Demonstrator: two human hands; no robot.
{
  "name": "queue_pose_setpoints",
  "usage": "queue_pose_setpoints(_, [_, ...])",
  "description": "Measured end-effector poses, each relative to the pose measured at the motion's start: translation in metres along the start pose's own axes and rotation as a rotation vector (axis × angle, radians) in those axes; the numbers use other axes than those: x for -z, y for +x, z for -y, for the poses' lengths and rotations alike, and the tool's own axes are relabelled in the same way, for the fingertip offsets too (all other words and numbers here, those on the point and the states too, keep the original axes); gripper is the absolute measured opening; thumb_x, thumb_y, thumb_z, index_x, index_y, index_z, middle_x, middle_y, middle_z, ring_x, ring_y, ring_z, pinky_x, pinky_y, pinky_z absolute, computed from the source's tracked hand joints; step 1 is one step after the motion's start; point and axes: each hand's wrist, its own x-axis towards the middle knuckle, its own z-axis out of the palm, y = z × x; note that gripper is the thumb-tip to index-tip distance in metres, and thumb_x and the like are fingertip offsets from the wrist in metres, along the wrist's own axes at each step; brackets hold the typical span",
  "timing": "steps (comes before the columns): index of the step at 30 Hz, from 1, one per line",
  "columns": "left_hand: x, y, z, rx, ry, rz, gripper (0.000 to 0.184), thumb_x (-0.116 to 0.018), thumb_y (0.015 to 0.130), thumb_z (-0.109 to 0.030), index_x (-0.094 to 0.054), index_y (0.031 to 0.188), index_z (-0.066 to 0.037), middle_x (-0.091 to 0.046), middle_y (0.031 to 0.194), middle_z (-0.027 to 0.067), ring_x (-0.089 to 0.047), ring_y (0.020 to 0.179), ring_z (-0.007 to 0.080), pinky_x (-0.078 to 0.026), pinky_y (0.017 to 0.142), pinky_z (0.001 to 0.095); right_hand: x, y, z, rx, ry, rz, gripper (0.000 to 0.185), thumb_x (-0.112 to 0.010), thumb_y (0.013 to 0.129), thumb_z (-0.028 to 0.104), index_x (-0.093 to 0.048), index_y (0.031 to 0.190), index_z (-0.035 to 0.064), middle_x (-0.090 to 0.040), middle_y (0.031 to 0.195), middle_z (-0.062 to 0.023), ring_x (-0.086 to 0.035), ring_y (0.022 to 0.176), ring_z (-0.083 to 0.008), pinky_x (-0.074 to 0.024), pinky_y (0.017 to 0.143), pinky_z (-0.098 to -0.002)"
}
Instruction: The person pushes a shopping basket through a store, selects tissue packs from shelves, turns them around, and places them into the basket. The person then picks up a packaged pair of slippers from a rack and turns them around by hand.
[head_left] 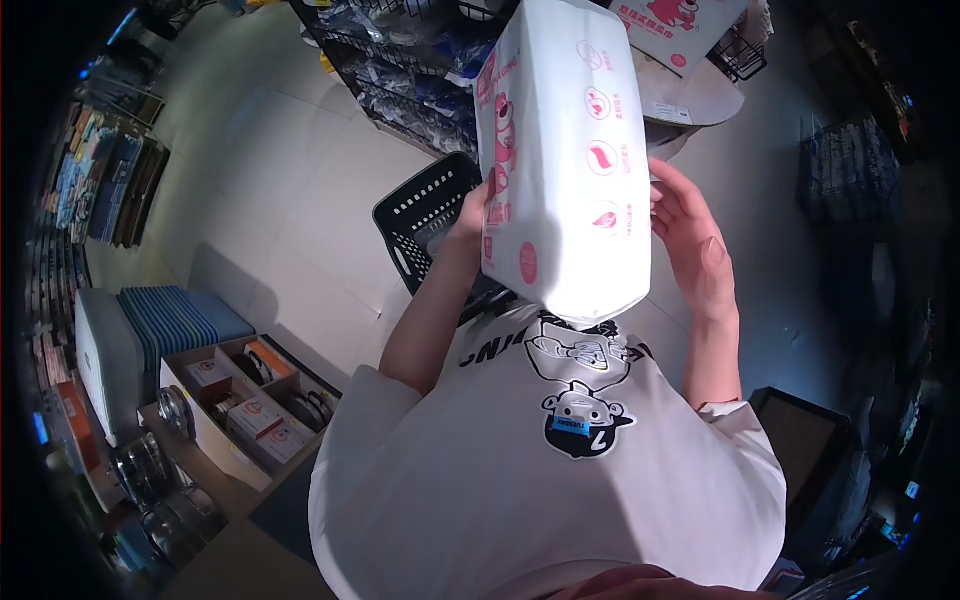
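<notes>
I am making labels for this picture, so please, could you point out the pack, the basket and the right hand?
Pack (575,180): head view, middle of its long white side.
Basket (418,192): head view, its dark wall.
Right hand (700,245): head view, middle of the hand.

TUESDAY on a shirt (450,450)
The word (all capitals) fills a blue patch (571,425); the pack (570,200) bears small, unclear pink lettering.
</notes>
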Motion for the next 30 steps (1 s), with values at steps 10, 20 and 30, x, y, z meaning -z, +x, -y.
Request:
queue_pose_setpoints(10, [-0.068,0.033,0.003,0.421,-1.253,0.666,0.087,-0.059,0.092,-0.057,-0.030,0.149,0.002,-0.046,0.118,0.0107,-0.051,0.105,0.0268,-0.043,0.097,0.0541,0.012,0.017,-0.050,-0.116,0.289,-0.271,0.022,-0.058,0.100,0.021,-0.062,0.113,0.0045,-0.067,0.098,-0.0064,-0.064,0.097,-0.0167,-0.0473,0.092,-0.0322])
queue_pose_setpoints(20, [-0.096,0.043,0.029,0.508,-1.328,0.955,0.079,-0.064,0.093,-0.046,-0.034,0.144,0.005,-0.051,0.105,0.0100,-0.056,0.084,0.0238,-0.053,0.077,0.0471,0.023,0.020,-0.068,-0.339,0.566,-0.116,0.089,-0.071,0.090,0.040,-0.023,0.155,0.0036,-0.045,0.146,-0.0151,-0.043,0.135,-0.0243,-0.0337,0.114,-0.0387])
queue_pose_setpoints(30, [-0.118,0.029,0.018,0.521,-1.119,0.688,0.084,-0.049,0.094,-0.062,-0.044,0.138,0.008,-0.049,0.092,0.0086,-0.055,0.076,0.0219,-0.051,0.063,0.0404,0.023,0.030,-0.042,-0.319,0.507,-0.130,0.079,-0.075,0.086,0.026,-0.035,0.148,-0.0037,-0.055,0.137,-0.0140,-0.051,0.127,-0.0215,-0.0422,0.106,-0.0352])
